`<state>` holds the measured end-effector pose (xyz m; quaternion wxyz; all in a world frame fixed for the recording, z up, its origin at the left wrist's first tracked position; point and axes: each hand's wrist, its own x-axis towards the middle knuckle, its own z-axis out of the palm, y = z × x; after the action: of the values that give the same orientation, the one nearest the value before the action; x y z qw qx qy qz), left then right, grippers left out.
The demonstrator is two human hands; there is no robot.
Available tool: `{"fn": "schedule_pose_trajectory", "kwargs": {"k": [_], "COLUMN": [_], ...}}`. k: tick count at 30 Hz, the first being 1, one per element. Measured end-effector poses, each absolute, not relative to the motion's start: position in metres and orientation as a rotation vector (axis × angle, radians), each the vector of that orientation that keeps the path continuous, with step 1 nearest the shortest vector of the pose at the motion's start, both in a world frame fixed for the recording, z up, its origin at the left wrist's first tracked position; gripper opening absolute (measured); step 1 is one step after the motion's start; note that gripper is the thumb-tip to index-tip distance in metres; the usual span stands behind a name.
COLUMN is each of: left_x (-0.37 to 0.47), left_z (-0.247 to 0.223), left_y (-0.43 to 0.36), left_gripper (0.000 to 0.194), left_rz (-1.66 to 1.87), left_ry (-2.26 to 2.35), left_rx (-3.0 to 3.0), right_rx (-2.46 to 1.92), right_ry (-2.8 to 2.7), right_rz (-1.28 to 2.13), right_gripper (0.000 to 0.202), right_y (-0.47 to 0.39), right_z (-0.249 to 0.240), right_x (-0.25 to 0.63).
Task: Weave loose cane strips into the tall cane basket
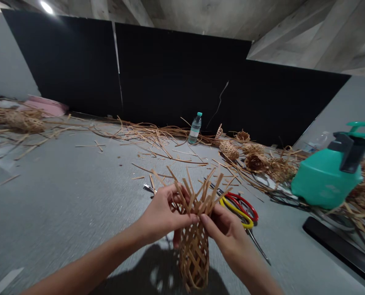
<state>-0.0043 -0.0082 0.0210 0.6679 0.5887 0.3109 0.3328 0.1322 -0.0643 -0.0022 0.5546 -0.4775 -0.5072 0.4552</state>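
A partly woven basket [194, 256] of tan strips stands between my hands, its open lattice body below and loose strip ends [205, 192] fanning out above. My left hand [167, 211] is closed on its left upper side, the thumb pressing the weave and the fingers around the back. From the right, my right hand [227, 231] pinches the same band of strips, thumb beside the left thumb. Some right fingers are hidden behind the basket. Just beyond my right hand lie scissors [239, 209] with red and yellow handles. A metal tool tip [148, 187] shows beyond the left hand.
Loose strips [158, 137] litter the far side of the grey table [78, 196]. A water bottle [195, 129] stands there. Several woven pieces [256, 162] lie at right, near a green spray bottle [326, 178] and a black bar [339, 250]. More woven pieces [19, 121] lie far left.
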Motion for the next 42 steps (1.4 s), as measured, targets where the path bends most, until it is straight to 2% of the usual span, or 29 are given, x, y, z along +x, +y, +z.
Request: {"fn": "schedule_pose_trajectory", "kwargs": {"k": [6,12,19,23,36,42], "left_x": [-0.002,0.000,0.001,0.001,-0.003,-0.009], "left_z": [0.019,0.018,0.022,0.020,0.020,0.030], "left_y": [-0.005,-0.010,-0.009,-0.007,-0.006,-0.005], "left_gripper": [0.029,0.028,0.011,0.016,0.012,0.012], "left_rz": [0.829,0.814,0.778,0.776,0.681,0.557], "left_ry": [0.866,0.827,0.792,0.786,0.721,0.592], "left_rx": [1.350,1.347,1.363,1.345,1.413,1.492], "right_rx": [-1.093,-1.233,-1.225,-1.224,-1.097,-1.172], "right_ry": [-1.003,-0.914,-0.899,-0.881,-1.081,-1.097], "right_rz": [1.043,0.947,0.824,0.807,0.957,0.947], "right_gripper": [0.021,0.027,0.026,0.027,0.018,0.016], "right_y": [-0.061,-0.057,-0.060,-0.060,-0.050,-0.049], "right_z": [-0.015,-0.015,-0.013,-0.014,-0.007,-0.001], "right_x": [0.127,0.128,0.121,0.121,0.136,0.142]}}
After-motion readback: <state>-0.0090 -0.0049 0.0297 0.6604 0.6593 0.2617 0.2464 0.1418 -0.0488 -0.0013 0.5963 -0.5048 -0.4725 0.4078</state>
